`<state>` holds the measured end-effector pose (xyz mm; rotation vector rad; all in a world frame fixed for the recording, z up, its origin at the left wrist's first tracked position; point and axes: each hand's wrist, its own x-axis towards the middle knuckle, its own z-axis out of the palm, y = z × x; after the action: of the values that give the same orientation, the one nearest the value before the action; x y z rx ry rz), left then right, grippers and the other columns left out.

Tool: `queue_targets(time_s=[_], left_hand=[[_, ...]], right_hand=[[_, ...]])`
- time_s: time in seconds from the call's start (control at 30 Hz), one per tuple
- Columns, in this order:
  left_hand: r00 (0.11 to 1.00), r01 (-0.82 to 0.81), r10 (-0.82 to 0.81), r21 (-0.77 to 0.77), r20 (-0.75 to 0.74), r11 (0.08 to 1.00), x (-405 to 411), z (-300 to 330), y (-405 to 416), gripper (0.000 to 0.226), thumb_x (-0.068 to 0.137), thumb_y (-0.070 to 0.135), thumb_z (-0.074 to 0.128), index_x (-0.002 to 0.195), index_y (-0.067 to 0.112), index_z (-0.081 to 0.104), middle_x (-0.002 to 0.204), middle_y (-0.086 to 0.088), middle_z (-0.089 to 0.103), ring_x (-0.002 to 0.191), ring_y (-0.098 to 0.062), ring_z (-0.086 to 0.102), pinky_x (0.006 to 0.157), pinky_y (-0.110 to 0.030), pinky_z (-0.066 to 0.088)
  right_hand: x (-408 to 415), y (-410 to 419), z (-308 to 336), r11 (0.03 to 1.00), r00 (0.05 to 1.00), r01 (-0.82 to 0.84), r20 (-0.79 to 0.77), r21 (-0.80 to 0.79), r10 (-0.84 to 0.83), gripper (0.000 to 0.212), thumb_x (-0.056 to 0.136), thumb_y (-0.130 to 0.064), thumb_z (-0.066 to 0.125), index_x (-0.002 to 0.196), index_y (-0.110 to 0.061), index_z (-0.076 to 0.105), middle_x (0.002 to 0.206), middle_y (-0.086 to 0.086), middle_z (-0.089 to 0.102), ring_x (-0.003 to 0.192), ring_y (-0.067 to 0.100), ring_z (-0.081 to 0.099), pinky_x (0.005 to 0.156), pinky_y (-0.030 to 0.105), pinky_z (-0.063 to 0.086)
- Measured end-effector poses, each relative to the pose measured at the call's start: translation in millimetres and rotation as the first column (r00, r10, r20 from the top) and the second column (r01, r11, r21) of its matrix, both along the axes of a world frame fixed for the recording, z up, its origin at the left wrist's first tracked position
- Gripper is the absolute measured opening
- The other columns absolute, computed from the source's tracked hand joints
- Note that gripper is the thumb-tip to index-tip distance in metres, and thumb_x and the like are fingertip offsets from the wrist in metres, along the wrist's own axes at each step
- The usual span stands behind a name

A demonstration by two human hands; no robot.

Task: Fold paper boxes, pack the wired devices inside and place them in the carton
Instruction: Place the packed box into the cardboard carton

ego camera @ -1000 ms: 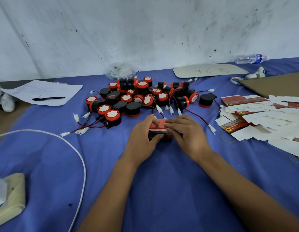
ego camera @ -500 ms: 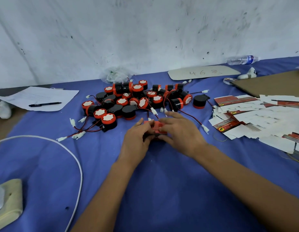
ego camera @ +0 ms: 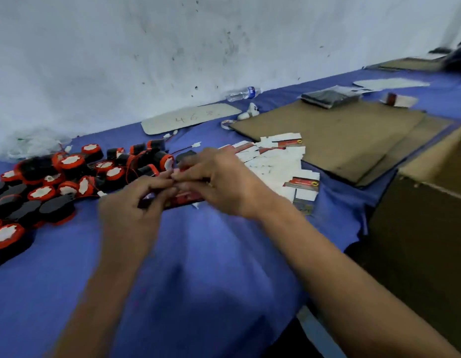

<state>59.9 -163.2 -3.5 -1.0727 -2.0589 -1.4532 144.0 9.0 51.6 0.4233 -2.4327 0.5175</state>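
Small red paper box (ego camera: 184,197) held just above the blue desk (ego camera: 198,280), long axis running left to right, left hand (ego camera: 131,205) and right hand (ego camera: 219,182) each with a curled grip pinching its top edge, wired devices (ego camera: 69,174) piled to the left, flat box blanks (ego camera: 276,161) just beyond the right hand, brown carton (ego camera: 431,202) at far right.

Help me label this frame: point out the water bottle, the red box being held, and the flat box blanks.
water bottle (ego camera: 241,93), head view, its middle.
red box (ego camera: 184,198), head view, visible front face.
flat box blanks (ego camera: 274,161), head view, pile's white middle.
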Motion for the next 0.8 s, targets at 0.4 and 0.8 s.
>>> queue_targets(time_s=[0.4,0.8], left_hand=[[0.730,0.625,-0.677,-0.313,-0.092,0.716,203,76,348,0.004,0.089,0.013,0.073,0.090,0.014,0.077,0.090,-0.002,0.074,0.089,-0.022,0.069,0.080,-0.040,0.054],[0.708,0.604,-0.702,-0.453,-0.074,0.656,209,56,372,0.025,0.091,0.020,0.069,0.069,0.030,0.063,0.063,0.017,0.057,0.063,-0.001,0.059,0.064,-0.021,0.048]], right_hand=[[283,216,57,0.257,0.249,0.966,0.380,-0.030,-0.891,0.021,0.087,-0.032,0.075,0.107,-0.029,0.074,0.104,0.001,0.069,0.097,0.018,0.065,0.086,0.041,0.054],[266,230,23,0.467,-0.025,0.785,0.774,0.407,-0.633,0.030,0.093,-0.029,0.064,0.117,-0.012,0.068,0.108,0.009,0.073,0.100,0.029,0.067,0.095,0.047,0.053]])
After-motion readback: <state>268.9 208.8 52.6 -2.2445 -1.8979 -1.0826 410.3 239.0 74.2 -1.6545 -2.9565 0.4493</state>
